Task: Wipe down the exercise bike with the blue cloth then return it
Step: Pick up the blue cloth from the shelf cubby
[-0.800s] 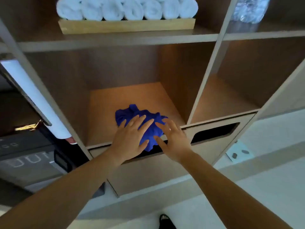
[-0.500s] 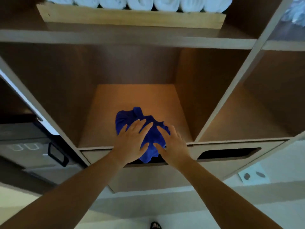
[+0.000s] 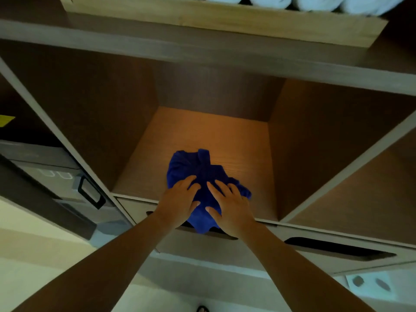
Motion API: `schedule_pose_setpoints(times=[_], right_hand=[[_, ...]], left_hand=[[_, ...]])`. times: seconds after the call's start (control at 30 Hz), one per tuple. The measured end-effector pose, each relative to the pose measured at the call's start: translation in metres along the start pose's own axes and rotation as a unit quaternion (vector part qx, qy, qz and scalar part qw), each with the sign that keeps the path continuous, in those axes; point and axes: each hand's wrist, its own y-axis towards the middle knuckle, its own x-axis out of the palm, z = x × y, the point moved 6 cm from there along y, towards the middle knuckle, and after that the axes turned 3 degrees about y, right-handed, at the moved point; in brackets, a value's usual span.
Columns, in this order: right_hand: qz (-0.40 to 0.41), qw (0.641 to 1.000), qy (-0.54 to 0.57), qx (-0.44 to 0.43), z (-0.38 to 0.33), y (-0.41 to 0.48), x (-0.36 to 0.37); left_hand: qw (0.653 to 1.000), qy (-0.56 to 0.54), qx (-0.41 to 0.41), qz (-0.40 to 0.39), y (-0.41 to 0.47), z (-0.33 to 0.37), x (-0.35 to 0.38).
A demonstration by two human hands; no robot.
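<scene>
Seemingly at the cubby [image 3: 225, 136] stage, fetching or returning I cannot tell, the left hand [image 3: 177, 201] and right hand [image 3: 231, 210] lie flat, side by side, fingers spread on the bunched blue cloth [image 3: 195, 170] beneath them; next they must either gather it or lift away.

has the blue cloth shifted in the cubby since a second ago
No. The blue cloth sits at the cubby's front edge, its near end hanging over it, just as before; only the camera shifted.
</scene>
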Motion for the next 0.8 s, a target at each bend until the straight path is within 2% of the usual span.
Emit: schedule_pose_setpoints(times=[0.17,0.27,0.4,0.6,0.8], right_hand=[[-0.011,0.999,-0.043,-0.011,-0.003,0.005,0.013],[0.004,1.0,0.003,-0.027,-0.009,0.011,0.009],[0.022,0.998,0.049,-0.035,-0.024,0.021,0.003],[0.073,0.972,0.193,-0.109,-0.064,0.024,-0.004],[0.102,0.947,0.226,-0.206,-0.119,0.019,-0.014]], left_hand=[[1.0,-0.002,-0.019,-0.012,-0.002,0.001,-0.004],[1.0,0.007,-0.019,-0.018,-0.009,-0.005,-0.01],[0.999,-0.03,-0.033,0.023,-0.026,-0.015,-0.025],[0.992,-0.093,-0.062,0.066,-0.053,-0.038,-0.04],[0.977,-0.138,-0.117,0.116,-0.095,-0.073,-0.048]])
